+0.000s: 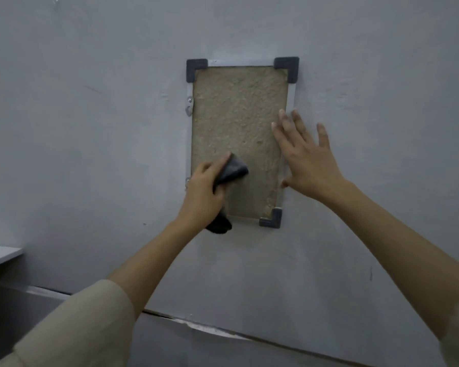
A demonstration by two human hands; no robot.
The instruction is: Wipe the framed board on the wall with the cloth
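A tall framed board (236, 109) hangs on the grey wall, with a rough tan panel, a thin pale frame and dark corner caps. My left hand (204, 194) grips a dark cloth (233, 169) and holds it against the board's lower left part; a loose end of the cloth hangs below my wrist. My right hand (305, 157) lies flat with spread fingers over the board's right edge and the wall beside it. The board's bottom left corner is hidden behind my left hand.
The grey wall (90, 128) surrounds the board. A pale shelf edge (0, 254) juts out at the lower left. A cracked seam (210, 328) runs across the wall below my arms.
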